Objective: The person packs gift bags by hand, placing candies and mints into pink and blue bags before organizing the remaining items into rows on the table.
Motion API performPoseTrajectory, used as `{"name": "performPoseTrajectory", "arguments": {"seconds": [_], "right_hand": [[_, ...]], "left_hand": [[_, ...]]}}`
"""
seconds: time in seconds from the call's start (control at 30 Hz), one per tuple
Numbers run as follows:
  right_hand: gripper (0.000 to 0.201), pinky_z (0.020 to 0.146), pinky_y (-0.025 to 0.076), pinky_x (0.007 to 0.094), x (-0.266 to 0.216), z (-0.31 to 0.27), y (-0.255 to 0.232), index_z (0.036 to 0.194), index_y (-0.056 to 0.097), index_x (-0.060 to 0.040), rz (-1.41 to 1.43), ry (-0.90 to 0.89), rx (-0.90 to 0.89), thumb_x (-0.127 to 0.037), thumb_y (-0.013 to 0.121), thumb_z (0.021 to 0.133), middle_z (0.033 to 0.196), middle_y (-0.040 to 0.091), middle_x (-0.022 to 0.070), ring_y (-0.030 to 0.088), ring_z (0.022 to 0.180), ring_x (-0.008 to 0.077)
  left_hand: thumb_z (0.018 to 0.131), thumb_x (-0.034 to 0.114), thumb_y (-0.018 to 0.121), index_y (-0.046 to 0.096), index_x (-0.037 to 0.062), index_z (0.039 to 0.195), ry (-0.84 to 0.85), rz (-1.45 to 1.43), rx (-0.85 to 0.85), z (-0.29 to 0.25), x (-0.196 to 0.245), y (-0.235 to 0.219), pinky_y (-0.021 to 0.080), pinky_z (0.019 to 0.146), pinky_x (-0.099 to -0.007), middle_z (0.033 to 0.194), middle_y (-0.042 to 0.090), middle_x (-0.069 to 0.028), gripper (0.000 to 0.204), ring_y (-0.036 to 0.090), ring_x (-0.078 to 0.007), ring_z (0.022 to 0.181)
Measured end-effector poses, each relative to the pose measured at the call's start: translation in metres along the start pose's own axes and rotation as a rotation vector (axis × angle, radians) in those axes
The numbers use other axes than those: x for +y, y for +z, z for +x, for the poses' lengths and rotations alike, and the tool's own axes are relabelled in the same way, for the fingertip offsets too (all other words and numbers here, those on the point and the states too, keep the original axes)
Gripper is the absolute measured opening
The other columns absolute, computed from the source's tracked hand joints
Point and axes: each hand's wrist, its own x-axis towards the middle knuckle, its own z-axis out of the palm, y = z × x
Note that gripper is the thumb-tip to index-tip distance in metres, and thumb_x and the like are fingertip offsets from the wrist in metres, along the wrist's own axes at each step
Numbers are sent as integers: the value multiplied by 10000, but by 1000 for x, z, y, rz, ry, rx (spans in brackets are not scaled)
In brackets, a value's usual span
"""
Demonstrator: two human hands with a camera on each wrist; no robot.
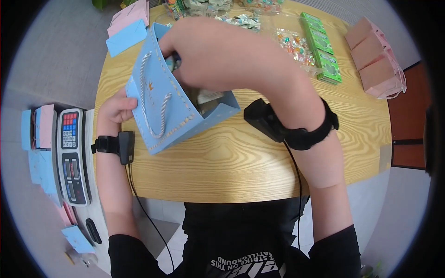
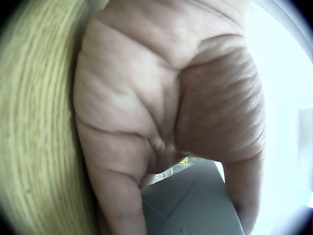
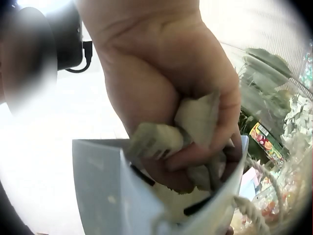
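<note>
- On the round wooden worktop (image 1: 259,162), near its left front part, a blue gift bag (image 1: 162,116) stands tilted, mouth facing up and toward the far side, white rope handle hanging down its front face.
- Left hand (image 1: 118,107) grips the bag's left edge, fingers curled round it; the left wrist view shows mostly palm with a bit of grey-blue bag below.
- Right hand (image 1: 185,44) is at the bag's mouth, fingers dipped inside.
- Right wrist view: right hand closed in a fist round a bunch of pale greenish wrapped packets (image 3: 195,122), held just over the bag's open top, partly inside.
- Whether packets already lie in the bag: cannot tell for sure, something pale shows inside in the head view.
- Far edge of worktop: pile of similar pale packets (image 1: 241,21), clear bag of colourful sweets (image 1: 296,46), row of green boxes (image 1: 322,46).
- Far right: pink gift bags (image 1: 375,60) in a row.
- Far left: pink and blue envelopes (image 1: 127,23).
- Left of worktop: electronic scale (image 1: 72,153) with keypad, blue and pink cards beside it.
</note>
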Motion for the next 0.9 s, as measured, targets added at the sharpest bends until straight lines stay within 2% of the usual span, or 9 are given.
{"name": "performPoseTrajectory", "arguments": {"seconds": [0.07,0.33,0.4,0.43,0.53,0.63,0.77,0.83,0.9], "right_hand": [[259,647,518,363,6,5,12,1022,689,-7,-16,-49,66,-57,636,774,781,663,187,642,672,292],[330,677,523,336,3,2,-2,1055,683,-13,73,-32,-25,-137,691,749,788,676,161,641,680,276],[334,664,515,325,4,2,-1,1057,684,-15,64,-31,-11,-146,691,750,773,670,153,630,664,256],[338,651,507,314,5,2,0,1059,685,-17,57,-29,5,-155,690,751,758,665,145,619,647,236],[316,618,496,313,13,3,6,1032,696,-14,85,-110,43,-171,685,758,742,654,133,591,612,209],[248,596,497,335,9,-3,-5,953,712,-7,79,-159,128,-153,668,756,716,652,136,599,594,233],[173,590,502,352,2,-14,-20,843,702,9,-71,-106,115,-131,655,752,680,643,147,615,589,258],[106,562,498,371,6,-17,-5,756,680,-16,-216,14,-108,-82,623,695,679,640,143,629,609,275],[101,549,483,369,9,-17,9,749,667,-16,-113,36,-180,-87,609,707,662,622,144,603,589,274]], "left_hand": [[727,150,828,369,-62,1392,7,-1,8,-1,-3,-6,514,956,-356,1295,563,-161,836,596,-238,1148],[725,128,826,384,-57,1382,6,-11,11,-1,-4,-6,518,953,-362,1286,569,-163,812,600,-247,1140],[742,149,811,514,-52,1269,75,-7,32,1,-4,6,564,856,-332,1181,639,-167,637,665,-257,1029],[742,149,811,514,-52,1269,76,-7,31,1,-4,6,564,856,-332,1181,639,-167,637,665,-257,1029],[751,143,802,493,-59,1291,70,-13,12,2,-4,3,566,859,-340,1186,635,-177,654,662,-259,1038],[732,141,824,376,-64,1385,12,-24,-12,0,-3,-9,521,947,-356,1294,563,-166,818,603,-247,1136],[725,161,832,361,-63,1394,-17,29,56,-4,-3,-15,526,936,-340,1296,562,-164,849,611,-239,1125],[721,165,835,357,-63,1396,-19,51,68,-5,-3,-15,529,931,-335,1293,564,-163,858,613,-235,1123],[717,162,836,355,-61,1398,0,39,106,-6,-4,-15,537,918,-329,1274,578,-156,864,617,-232,1118]]}}
